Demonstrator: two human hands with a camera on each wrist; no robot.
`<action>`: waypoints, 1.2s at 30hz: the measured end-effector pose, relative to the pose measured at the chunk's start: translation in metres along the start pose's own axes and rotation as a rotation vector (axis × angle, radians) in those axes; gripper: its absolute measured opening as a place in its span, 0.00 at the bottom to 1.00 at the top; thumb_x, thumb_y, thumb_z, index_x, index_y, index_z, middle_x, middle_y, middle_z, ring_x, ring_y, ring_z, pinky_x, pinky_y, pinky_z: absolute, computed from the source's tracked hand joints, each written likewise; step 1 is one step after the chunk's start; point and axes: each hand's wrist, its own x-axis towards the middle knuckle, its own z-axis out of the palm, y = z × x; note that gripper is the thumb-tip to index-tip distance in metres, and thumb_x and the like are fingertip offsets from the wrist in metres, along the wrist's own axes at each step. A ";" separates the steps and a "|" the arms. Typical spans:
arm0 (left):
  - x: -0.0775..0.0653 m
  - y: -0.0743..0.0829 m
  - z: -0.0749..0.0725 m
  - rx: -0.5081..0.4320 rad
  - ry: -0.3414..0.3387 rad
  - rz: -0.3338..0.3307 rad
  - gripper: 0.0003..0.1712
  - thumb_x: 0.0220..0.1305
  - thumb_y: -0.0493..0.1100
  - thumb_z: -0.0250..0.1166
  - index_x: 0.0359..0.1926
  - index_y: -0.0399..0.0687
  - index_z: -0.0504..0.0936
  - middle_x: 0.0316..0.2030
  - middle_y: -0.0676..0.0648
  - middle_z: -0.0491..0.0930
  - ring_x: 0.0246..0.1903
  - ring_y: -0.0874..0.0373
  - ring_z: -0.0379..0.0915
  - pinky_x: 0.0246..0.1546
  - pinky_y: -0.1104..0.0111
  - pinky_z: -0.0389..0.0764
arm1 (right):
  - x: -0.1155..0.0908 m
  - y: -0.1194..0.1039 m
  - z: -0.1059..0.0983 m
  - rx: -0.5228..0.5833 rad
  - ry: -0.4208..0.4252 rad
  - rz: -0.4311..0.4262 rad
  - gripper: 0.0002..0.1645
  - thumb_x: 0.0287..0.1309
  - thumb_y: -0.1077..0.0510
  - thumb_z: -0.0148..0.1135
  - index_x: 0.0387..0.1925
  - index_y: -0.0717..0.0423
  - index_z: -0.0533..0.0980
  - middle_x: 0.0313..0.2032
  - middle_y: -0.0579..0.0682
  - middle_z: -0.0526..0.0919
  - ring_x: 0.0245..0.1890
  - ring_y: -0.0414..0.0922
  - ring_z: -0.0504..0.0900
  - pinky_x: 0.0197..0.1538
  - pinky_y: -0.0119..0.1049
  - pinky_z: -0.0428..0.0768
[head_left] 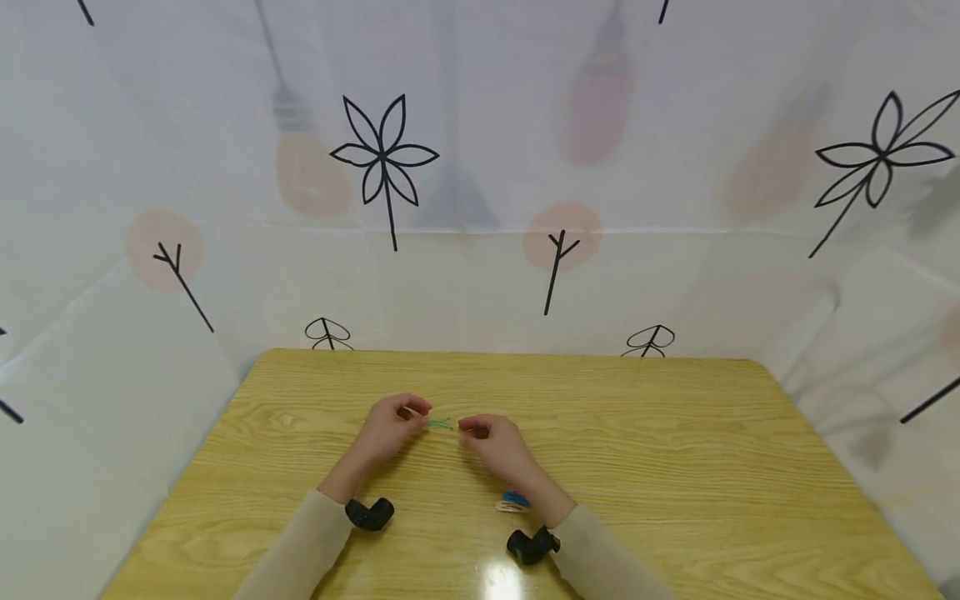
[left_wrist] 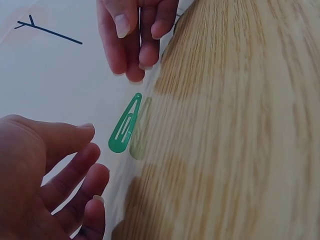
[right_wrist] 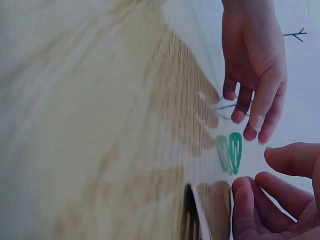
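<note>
A green snap hair clip (head_left: 440, 423) is between the two hands, over the wooden table (head_left: 675, 433). Both wrist views show a gap between it and the fingertips of each hand. In the left wrist view, a pale reflection runs beside the clip (left_wrist: 125, 125). The left hand (head_left: 390, 427) is at the clip's left, thumb and fingers apart and loosely bent. Across from it, the right hand (head_left: 497, 446) has its loosely bent fingers near the clip's other end. Neither hand holds anything.
Beneath the right wrist lie a blue hair clip (head_left: 515, 497) and a beige hair clip (head_left: 512, 507), partly covered by the arm. Black wrist devices (head_left: 369, 514) sit at both cuffs. A white patterned curtain (head_left: 480, 292) hangs behind the table's far edge.
</note>
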 end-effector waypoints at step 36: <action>-0.003 0.016 0.009 -0.006 0.035 0.058 0.05 0.65 0.37 0.68 0.41 0.43 0.87 0.35 0.52 0.84 0.36 0.59 0.78 0.40 0.62 0.78 | 0.003 -0.014 0.008 -0.009 0.075 -0.043 0.11 0.62 0.69 0.63 0.45 0.64 0.83 0.42 0.57 0.85 0.39 0.46 0.83 0.42 0.40 0.81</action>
